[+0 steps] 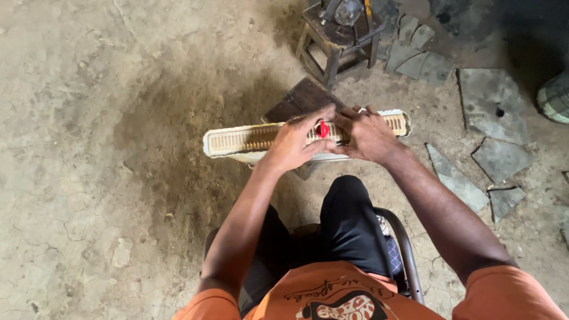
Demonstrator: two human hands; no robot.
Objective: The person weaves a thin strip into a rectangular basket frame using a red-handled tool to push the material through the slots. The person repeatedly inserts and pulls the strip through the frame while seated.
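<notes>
Both hands are working together over the middle of a long, cream-coloured finned radiator core [237,141] that is resting across a dark wooden block [299,99] in front of the seated person's knees. Going from the left, the bare end of the core is jutting out over the dirt floor [89,148], its rows of fins showing. Next, the left hand [291,144] is lying flat on the top face, fingers spread and pressing down. Between the two hands a small red piece [323,128] is being pinched; whether it is a tool or a cap cannot be told. The right hand [367,135] is curling closed around it and the core's edge, knuckles up. Further right, broken grey slabs [492,106] are lying scattered, and a small wooden stool [338,41] carrying a metal tool is standing beyond.

As a judgement: the core is overhanging its narrow support on both sides, so uneven pressing could be tipping it off, and the thin fins could be bending under the fingers.
</notes>
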